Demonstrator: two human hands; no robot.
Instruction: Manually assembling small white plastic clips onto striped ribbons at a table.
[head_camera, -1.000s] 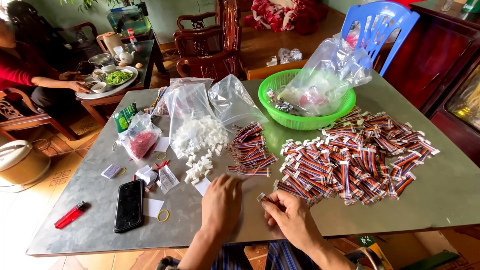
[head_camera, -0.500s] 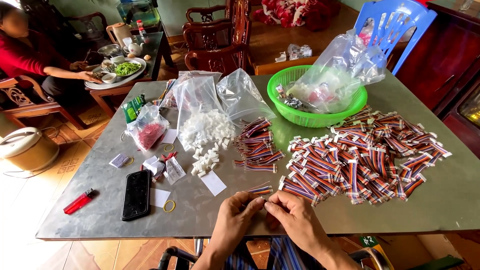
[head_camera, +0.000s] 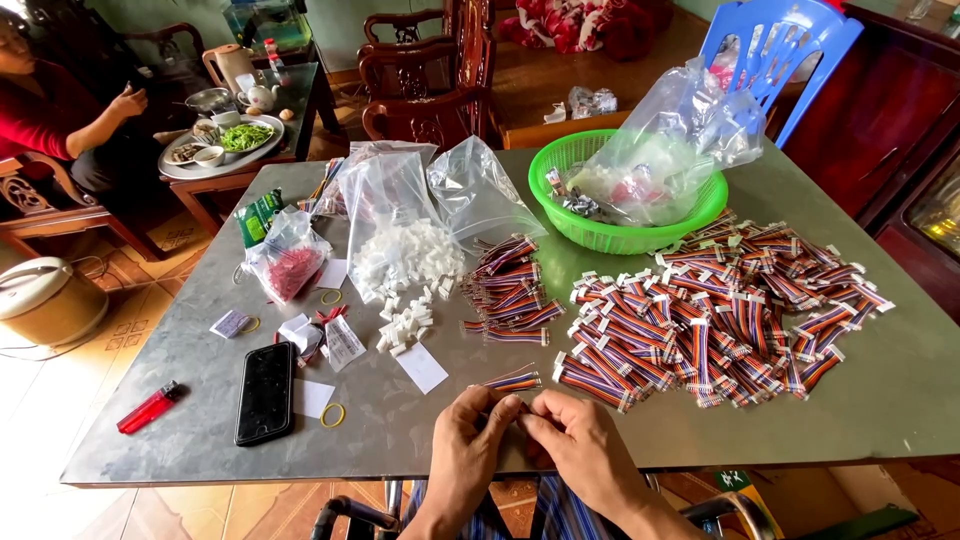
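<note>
Left hand (head_camera: 470, 440) and right hand (head_camera: 580, 450) together at the near bench (head_camera: 880, 400) edge, fingertips pinched on something small, too hidden to tell. Just beyond the fingertips, one striped ribbon cable (head_camera: 513, 381). Farther right, a big heap of finished cables (head_camera: 720, 310); ahead-left, loose white connectors (head_camera: 405, 265) spilling from a bag. Seemingly well along, plenty of connectors left.

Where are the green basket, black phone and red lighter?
green basket (head_camera: 560, 210), head view, on the bare front-left of its mesh wall.
black phone (head_camera: 266, 392), head view, on the middle of its dark screen.
red lighter (head_camera: 147, 408), head view, on the middle of its red body.
</note>
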